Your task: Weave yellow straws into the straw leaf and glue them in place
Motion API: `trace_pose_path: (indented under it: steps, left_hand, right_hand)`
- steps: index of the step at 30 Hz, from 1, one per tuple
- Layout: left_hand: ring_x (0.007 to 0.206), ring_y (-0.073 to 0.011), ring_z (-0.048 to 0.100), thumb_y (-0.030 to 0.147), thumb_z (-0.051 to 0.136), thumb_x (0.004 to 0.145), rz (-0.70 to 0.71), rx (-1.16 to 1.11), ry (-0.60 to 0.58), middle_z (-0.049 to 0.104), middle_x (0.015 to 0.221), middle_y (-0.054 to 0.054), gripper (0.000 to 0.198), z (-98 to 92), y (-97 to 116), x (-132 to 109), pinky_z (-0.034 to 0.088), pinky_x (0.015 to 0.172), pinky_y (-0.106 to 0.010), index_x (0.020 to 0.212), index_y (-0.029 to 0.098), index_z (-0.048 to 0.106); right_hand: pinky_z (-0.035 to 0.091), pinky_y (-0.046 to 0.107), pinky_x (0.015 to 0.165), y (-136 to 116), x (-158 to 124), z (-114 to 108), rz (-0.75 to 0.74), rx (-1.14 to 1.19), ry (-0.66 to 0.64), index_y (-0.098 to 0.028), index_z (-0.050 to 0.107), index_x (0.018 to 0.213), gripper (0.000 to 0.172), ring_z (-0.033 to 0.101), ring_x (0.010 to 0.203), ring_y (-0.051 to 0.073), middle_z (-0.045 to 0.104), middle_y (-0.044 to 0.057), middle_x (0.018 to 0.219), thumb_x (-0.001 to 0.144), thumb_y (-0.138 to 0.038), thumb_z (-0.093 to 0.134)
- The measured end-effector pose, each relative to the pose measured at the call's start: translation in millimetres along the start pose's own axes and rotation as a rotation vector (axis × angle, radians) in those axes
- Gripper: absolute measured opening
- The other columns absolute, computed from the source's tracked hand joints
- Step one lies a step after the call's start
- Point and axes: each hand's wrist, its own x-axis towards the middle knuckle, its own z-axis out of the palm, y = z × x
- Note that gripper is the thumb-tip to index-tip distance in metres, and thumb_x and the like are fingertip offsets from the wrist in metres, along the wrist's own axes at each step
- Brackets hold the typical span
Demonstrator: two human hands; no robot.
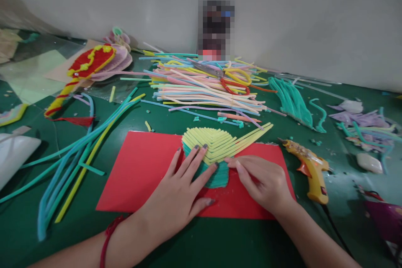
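Note:
A red sheet (144, 167) lies flat on the green table. On it is a leaf-like shape of yellow-green strips (209, 140) in a V pattern, over a teal ribbed piece (220, 178). Several long yellow-green strips stick out from the shape to the upper right. Spread flat, my left hand (179, 188) presses on the shape's lower left and the teal piece, thumb on the red sheet. My right hand (262, 176) is pinched at the shape's lower right edge; what its fingertips hold is too small to make out.
A yellow glue gun (309, 167) lies at the right, its cord running down. Behind the sheet is a pile of coloured strips (207, 88) with scissors (235, 81) on top. Bent strips (84, 150) and a red-yellow fan (91, 63) lie left. Teal strips (293, 102) are at the back right.

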Motion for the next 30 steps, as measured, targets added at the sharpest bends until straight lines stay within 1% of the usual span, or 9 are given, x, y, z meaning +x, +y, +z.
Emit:
trace_pose_path:
  steps: [4, 9, 14, 17, 19, 23, 27, 30]
  left_hand:
    - [0.143, -0.0295, 0.026, 0.052, 0.038, 0.096, -0.003, -0.006, 0.000, 0.029, 0.155, -0.013, 0.055, -0.4, 0.3, 0.3, 0.028, 0.111, -0.051, 0.144, 0.024, 0.038]
    - [0.143, -0.0299, 0.026, 0.051, 0.041, 0.095, -0.002, 0.000, 0.000, 0.030, 0.154, -0.014, 0.056, 0.0, -0.3, -0.2, 0.030, 0.109, -0.052, 0.144, 0.024, 0.039]
    - [0.142, -0.0293, 0.027, 0.051, 0.041, 0.096, -0.003, -0.010, 0.013, 0.029, 0.155, -0.013, 0.055, 0.2, -0.5, -0.8, 0.028, 0.111, -0.051, 0.144, 0.024, 0.038]
    - [0.142, -0.0288, 0.027, 0.050, 0.039, 0.096, -0.005, -0.021, 0.018, 0.029, 0.155, -0.012, 0.054, -0.1, -0.5, -0.8, 0.027, 0.112, -0.051, 0.144, 0.025, 0.039]
    - [0.143, -0.0288, 0.026, 0.051, 0.038, 0.096, -0.001, -0.017, 0.017, 0.029, 0.155, -0.013, 0.054, -0.4, -0.8, -0.6, 0.028, 0.111, -0.052, 0.144, 0.025, 0.038]
    - [0.142, -0.0286, 0.028, 0.053, 0.036, 0.096, 0.013, 0.030, 0.015, 0.031, 0.154, -0.013, 0.056, -1.0, -1.4, -0.4, 0.034, 0.107, -0.051, 0.145, 0.026, 0.036]
    - [0.140, -0.0280, 0.031, 0.056, 0.036, 0.095, 0.018, 0.075, 0.055, 0.035, 0.152, -0.013, 0.061, -1.8, -1.2, -0.7, 0.035, 0.106, -0.049, 0.146, 0.023, 0.035]
    - [0.139, -0.0284, 0.033, 0.055, 0.035, 0.096, -0.016, 0.109, 0.079, 0.035, 0.152, -0.013, 0.062, -2.2, -1.3, -1.3, 0.034, 0.107, -0.048, 0.146, 0.020, 0.034]
  right_hand:
    - [0.060, 0.025, 0.071, -0.8, 0.1, -0.1, 0.002, 0.007, -0.004, -0.016, 0.069, 0.087, 0.018, 0.072, 0.075, 0.016, 0.076, 0.006, 0.084, 0.088, -0.009, 0.053]
    - [0.059, 0.025, 0.070, -2.6, 1.1, -0.2, -0.010, 0.008, -0.005, -0.016, 0.068, 0.084, 0.018, 0.072, 0.074, 0.016, 0.076, 0.007, 0.082, 0.088, -0.008, 0.053]
    - [0.059, 0.025, 0.069, 0.6, 1.6, -1.5, 0.003, -0.069, 0.094, -0.017, 0.069, 0.083, 0.020, 0.072, 0.073, 0.016, 0.076, 0.006, 0.080, 0.086, -0.005, 0.053]
    - [0.059, 0.025, 0.067, 3.6, 1.5, -1.1, 0.030, -0.109, 0.110, -0.018, 0.069, 0.081, 0.021, 0.072, 0.071, 0.016, 0.075, 0.005, 0.077, 0.085, -0.005, 0.053]
    - [0.059, 0.025, 0.064, 4.2, 1.6, -0.5, 0.037, -0.117, 0.093, -0.018, 0.069, 0.079, 0.021, 0.071, 0.069, 0.016, 0.075, 0.004, 0.075, 0.086, -0.006, 0.053]
    - [0.057, 0.025, 0.060, 3.0, 1.9, -0.2, 0.042, -0.111, 0.079, -0.018, 0.068, 0.078, 0.021, 0.070, 0.066, 0.015, 0.073, 0.004, 0.071, 0.087, -0.008, 0.053]
    - [0.058, 0.025, 0.062, 3.1, 1.3, -0.6, 0.029, -0.101, 0.104, -0.017, 0.068, 0.079, 0.019, 0.069, 0.067, 0.015, 0.073, 0.004, 0.070, 0.086, -0.006, 0.054]
    - [0.058, 0.025, 0.065, 4.0, 0.4, -0.7, 0.011, -0.084, 0.132, -0.017, 0.068, 0.080, 0.020, 0.070, 0.069, 0.016, 0.072, 0.004, 0.071, 0.085, -0.004, 0.054]
